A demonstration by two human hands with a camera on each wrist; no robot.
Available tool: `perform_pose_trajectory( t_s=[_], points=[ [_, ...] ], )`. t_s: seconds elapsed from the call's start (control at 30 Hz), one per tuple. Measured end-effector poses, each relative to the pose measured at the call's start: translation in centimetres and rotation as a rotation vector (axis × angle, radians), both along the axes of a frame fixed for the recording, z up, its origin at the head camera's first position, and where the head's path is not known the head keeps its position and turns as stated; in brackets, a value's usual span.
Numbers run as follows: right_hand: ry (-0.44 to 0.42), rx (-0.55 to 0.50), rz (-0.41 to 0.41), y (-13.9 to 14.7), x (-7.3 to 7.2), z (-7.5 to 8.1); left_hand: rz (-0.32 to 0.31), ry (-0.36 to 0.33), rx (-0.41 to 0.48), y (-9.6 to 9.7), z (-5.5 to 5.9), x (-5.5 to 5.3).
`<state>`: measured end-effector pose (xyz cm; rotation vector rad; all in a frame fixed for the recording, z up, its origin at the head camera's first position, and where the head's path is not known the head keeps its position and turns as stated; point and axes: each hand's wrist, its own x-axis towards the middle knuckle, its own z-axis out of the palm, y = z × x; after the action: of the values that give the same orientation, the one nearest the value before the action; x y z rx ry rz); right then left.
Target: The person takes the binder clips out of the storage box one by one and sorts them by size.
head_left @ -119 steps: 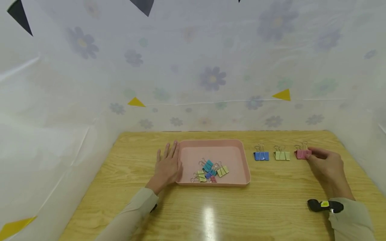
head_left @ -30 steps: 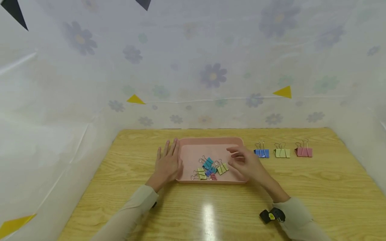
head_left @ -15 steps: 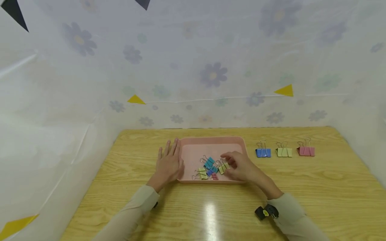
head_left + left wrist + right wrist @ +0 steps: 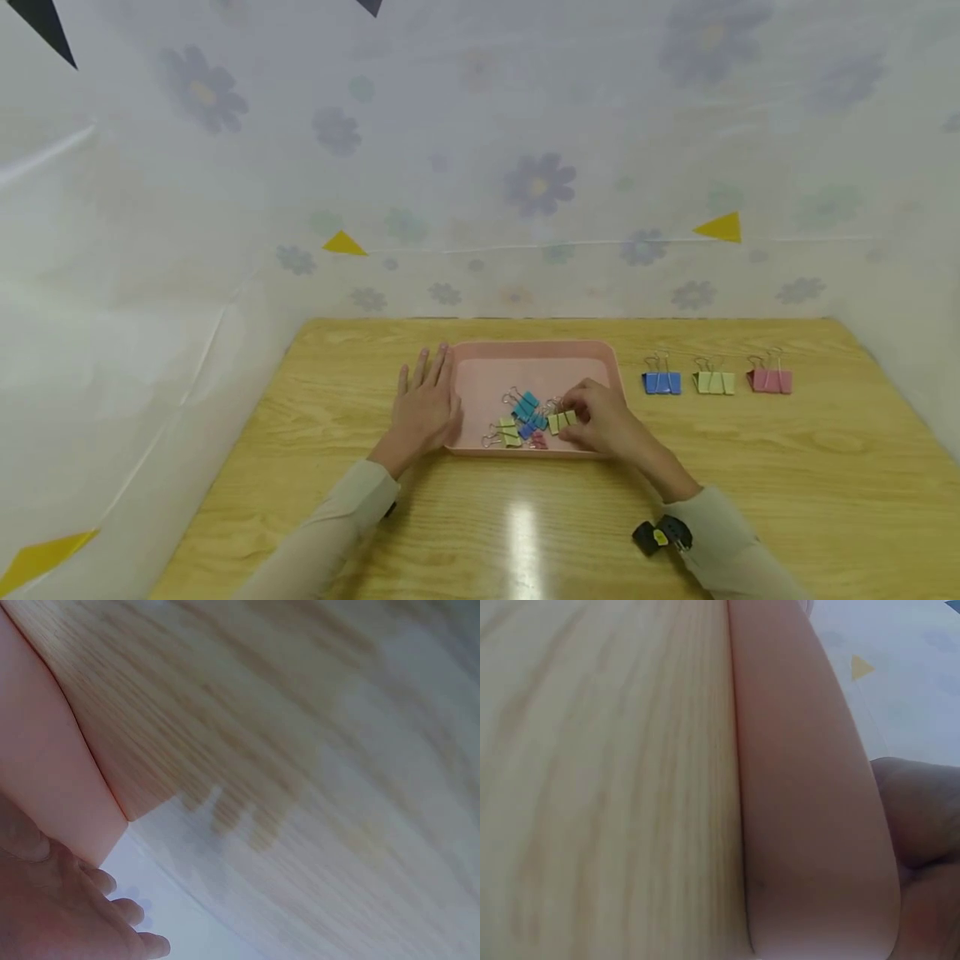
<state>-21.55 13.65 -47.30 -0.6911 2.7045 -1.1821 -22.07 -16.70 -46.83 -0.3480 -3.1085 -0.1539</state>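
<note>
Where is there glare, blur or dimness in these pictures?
Head view: a bright glare streak on the yellowish wood-grain table, low in frame; left wrist view: blurred grain under a pale sheen; right wrist view: soft grain, right hand dim.

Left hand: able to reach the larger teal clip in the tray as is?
Likely yes: the left hand looks empty beside the tray, and no other clip lies between it and the larger teal clip.

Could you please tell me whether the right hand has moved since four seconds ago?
Yes; against the pink tray in the head view, the right hand has moved left, from the pink clip outside it to a yellow clip inside.
</note>
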Motion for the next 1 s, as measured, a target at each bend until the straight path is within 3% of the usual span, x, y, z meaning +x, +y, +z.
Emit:
perform_pose_trajectory(
  t_s=[0.5, 0.77, 1.0],
  points=[
    [-0.056, 0.016, 0.044, 0.33, -0.08, 0.01, 0.008, -0.012, -0.016, 0.16, 0.21, 0.03],
    [-0.092, -0.057, 0.066, 0.75, -0.3, 0.15, 0.005, -0.001, -0.017, 0.17, 0.1, -0.2],
    [-0.095, -0.056, 0.073, 0.91, -0.42, 0.22, 0.007, -0.006, -0.011, 0.2, 0.06, -0.14]
  ],
)
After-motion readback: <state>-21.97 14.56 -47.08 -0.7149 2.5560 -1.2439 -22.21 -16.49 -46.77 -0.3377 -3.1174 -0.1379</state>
